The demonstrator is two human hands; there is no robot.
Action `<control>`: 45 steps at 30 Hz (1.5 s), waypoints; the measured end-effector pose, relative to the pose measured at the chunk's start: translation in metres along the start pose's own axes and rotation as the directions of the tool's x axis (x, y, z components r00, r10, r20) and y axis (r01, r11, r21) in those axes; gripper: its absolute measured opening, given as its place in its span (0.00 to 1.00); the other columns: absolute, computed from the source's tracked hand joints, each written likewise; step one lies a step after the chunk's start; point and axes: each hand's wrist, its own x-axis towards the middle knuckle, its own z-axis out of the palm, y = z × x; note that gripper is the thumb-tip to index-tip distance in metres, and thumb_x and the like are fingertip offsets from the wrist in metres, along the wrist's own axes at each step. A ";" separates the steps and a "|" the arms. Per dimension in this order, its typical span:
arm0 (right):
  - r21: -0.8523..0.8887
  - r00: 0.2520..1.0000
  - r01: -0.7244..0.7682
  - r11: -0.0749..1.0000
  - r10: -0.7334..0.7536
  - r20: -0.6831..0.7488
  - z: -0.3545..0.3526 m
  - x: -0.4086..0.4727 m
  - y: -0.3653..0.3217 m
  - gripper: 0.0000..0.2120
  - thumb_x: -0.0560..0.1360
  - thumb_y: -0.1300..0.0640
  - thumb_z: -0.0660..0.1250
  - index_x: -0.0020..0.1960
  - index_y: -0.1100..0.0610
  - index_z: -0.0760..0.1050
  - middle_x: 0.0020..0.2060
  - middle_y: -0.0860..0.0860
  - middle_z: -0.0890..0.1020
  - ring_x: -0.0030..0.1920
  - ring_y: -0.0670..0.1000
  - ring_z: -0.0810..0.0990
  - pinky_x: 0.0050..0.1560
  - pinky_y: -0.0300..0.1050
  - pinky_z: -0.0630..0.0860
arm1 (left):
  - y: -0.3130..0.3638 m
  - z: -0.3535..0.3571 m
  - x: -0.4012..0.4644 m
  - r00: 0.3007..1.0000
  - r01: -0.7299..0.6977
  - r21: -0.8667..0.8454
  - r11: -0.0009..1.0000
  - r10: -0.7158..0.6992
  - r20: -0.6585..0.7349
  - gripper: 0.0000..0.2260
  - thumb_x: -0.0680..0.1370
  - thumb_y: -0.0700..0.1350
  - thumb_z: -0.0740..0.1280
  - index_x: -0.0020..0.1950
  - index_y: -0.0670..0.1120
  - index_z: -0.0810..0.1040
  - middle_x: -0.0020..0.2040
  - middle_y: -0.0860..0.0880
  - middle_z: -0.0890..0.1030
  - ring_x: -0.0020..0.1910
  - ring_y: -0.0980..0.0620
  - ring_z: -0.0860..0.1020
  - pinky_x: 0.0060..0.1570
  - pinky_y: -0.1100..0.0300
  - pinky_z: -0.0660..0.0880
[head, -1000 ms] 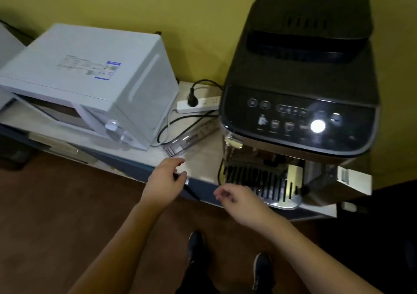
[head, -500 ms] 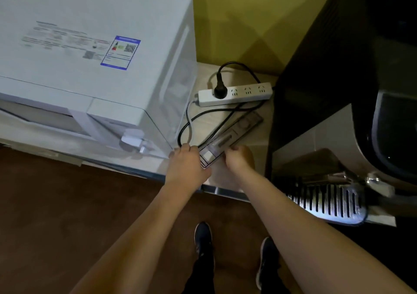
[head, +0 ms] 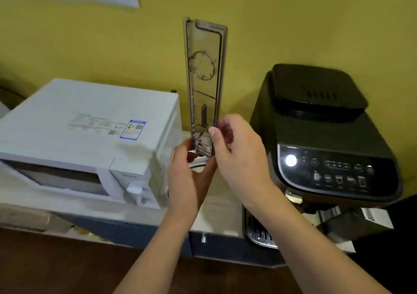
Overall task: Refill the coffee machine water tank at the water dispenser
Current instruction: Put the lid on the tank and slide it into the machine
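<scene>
A long, narrow, clear smoky plastic tank lid [head: 204, 72] stands upright in the air in front of the yellow wall. My left hand [head: 188, 174] grips its lower end from the left and below. My right hand [head: 239, 156] pinches the same lower end from the right, thumb on its front face. The black coffee machine [head: 320, 135] sits to the right on the counter, its panel lit with a white button. The water tank itself and the water dispenser are not in sight.
A white microwave [head: 85, 133] stands on the counter [head: 216, 214] to the left of my hands. The coffee machine's metal drip grille [head: 259, 235] juts over the counter edge. Dark brown floor [head: 56, 266] lies below.
Both hands picked the clear lid up off the counter, where it lay flat between microwave and coffee machine, and raised it upright. The camera view has tilted up and back.
</scene>
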 end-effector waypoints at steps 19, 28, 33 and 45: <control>0.053 0.884 -0.197 0.979 0.201 -0.421 -0.327 0.040 0.172 0.23 0.75 0.54 0.62 0.70 0.55 0.71 0.39 0.48 0.78 0.43 0.56 0.82 0.46 0.52 0.79 | 0.255 0.237 -0.092 0.827 -0.550 0.384 0.742 0.417 0.378 0.26 0.74 0.59 0.70 0.67 0.47 0.71 0.58 0.49 0.74 0.50 0.51 0.77 0.44 0.59 0.74; -0.035 0.874 -0.483 0.875 0.479 -0.083 -0.310 0.024 0.317 0.18 0.74 0.55 0.63 0.61 0.59 0.80 0.51 0.58 0.85 0.50 0.60 0.83 0.53 0.55 0.80 | 0.219 0.346 -0.148 0.844 -0.390 0.646 0.656 -0.025 0.535 0.21 0.77 0.58 0.67 0.58 0.42 0.76 0.45 0.47 0.74 0.37 0.51 0.72 0.27 0.61 0.61; -0.215 0.879 -0.437 0.874 0.465 0.107 -0.270 0.020 0.357 0.14 0.76 0.55 0.61 0.52 0.63 0.80 0.46 0.60 0.84 0.47 0.62 0.82 0.41 0.47 0.76 | 0.179 0.374 -0.147 0.843 -0.277 0.792 0.543 -0.259 0.472 0.26 0.79 0.55 0.65 0.68 0.36 0.72 0.58 0.40 0.80 0.51 0.44 0.80 0.35 0.57 0.67; -0.480 0.872 -0.308 0.822 0.445 0.203 -0.240 0.005 0.365 0.09 0.77 0.54 0.60 0.41 0.57 0.72 0.35 0.54 0.71 0.36 0.59 0.70 0.35 0.45 0.64 | 0.146 0.385 -0.147 0.776 -0.234 0.884 0.406 -0.470 0.421 0.17 0.80 0.48 0.65 0.68 0.43 0.74 0.63 0.40 0.75 0.60 0.41 0.76 0.41 0.53 0.69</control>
